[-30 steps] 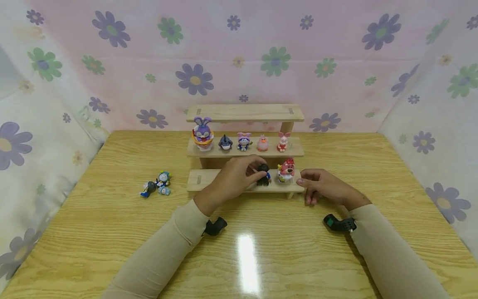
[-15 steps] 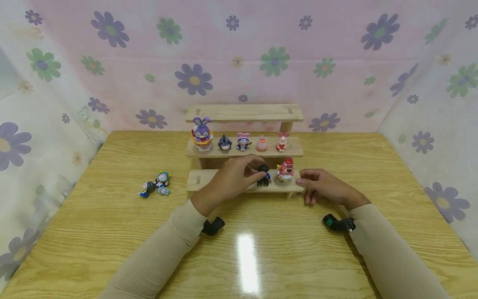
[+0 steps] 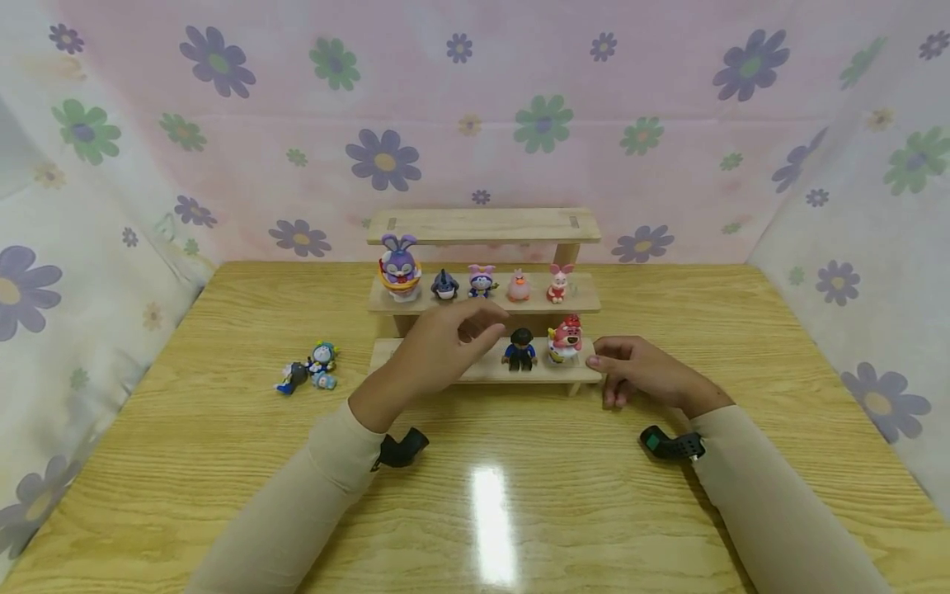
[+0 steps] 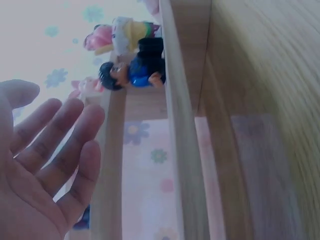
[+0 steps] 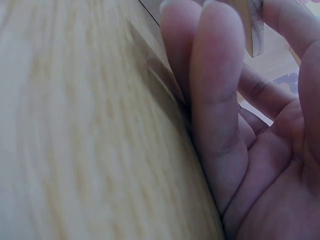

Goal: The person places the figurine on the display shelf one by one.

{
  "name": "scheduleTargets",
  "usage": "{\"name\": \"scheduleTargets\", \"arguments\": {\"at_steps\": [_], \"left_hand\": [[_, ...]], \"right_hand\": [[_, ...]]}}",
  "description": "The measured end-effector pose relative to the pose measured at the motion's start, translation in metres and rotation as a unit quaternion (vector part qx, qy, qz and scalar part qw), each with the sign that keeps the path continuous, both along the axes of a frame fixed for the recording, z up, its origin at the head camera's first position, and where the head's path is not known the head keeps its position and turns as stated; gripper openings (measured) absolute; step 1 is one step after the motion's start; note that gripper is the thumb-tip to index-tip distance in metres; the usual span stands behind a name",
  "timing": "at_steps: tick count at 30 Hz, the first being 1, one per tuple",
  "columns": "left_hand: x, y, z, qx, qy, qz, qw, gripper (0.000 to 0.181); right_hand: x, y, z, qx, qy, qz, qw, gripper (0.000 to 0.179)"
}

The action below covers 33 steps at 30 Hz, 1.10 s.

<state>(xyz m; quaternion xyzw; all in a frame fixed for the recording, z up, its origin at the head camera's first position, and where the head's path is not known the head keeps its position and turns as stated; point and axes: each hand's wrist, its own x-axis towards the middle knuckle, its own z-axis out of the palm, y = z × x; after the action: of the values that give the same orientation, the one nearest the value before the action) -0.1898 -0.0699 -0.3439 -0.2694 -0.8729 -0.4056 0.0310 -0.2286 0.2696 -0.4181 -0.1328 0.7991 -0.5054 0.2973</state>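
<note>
A toy figure with black hair and a blue jacket [image 3: 521, 350] stands upright on the low front shelf [image 3: 475, 370]. Just left of it, apart from it, hovers my left hand [image 3: 449, 345]. In the left wrist view that hand's fingers [image 4: 65, 162] are spread loosely and hold nothing. A pink bear figure [image 3: 566, 340] stands to the right of the black-haired figure. At the shelf's right end my right hand [image 3: 649, 371] touches the board with its thumb tip, other fingers loosely bent. The right wrist view shows the fingers [image 5: 217, 65] beside the tabletop and a shelf corner [image 5: 255, 30].
On the middle tier [image 3: 475, 305] stand a purple rabbit [image 3: 401, 268], a dark shark-like figure [image 3: 445, 285] and several other small figures. The top tier [image 3: 482, 224] rises behind. Several small figures [image 3: 312, 367] lie close together on the table at left.
My left hand has let go of the black-haired figure and drawn back to the left. That figure stands in place on the front shelf. My right hand has stayed at the shelf end.
</note>
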Motion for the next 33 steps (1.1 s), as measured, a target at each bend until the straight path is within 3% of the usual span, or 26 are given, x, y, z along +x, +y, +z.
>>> {"name": "scheduleTargets", "arguments": {"at_steps": [11, 23, 28, 33], "left_hand": [[0.010, -0.038, 0.006, -0.017, 0.029, 0.015, 0.9993, 0.024], [0.018, -0.103, -0.003, -0.056, 0.016, 0.069, 0.9960, 0.024], [0.018, -0.129, -0.010, -0.059, 0.033, 0.102, 0.9925, 0.028], [0.011, -0.154, -0.011, -0.066, 0.040, 0.113, 0.9907, 0.031]], "right_hand": [[-0.001, 0.001, 0.000, -0.001, 0.001, -0.001, 1.0000, 0.042], [0.001, 0.000, -0.001, -0.004, 0.000, 0.004, 1.0000, 0.042], [0.002, 0.000, -0.001, -0.006, -0.002, 0.004, 1.0000, 0.041], [0.002, 0.001, 0.001, -0.003, 0.002, 0.001, 1.0000, 0.042]]}}
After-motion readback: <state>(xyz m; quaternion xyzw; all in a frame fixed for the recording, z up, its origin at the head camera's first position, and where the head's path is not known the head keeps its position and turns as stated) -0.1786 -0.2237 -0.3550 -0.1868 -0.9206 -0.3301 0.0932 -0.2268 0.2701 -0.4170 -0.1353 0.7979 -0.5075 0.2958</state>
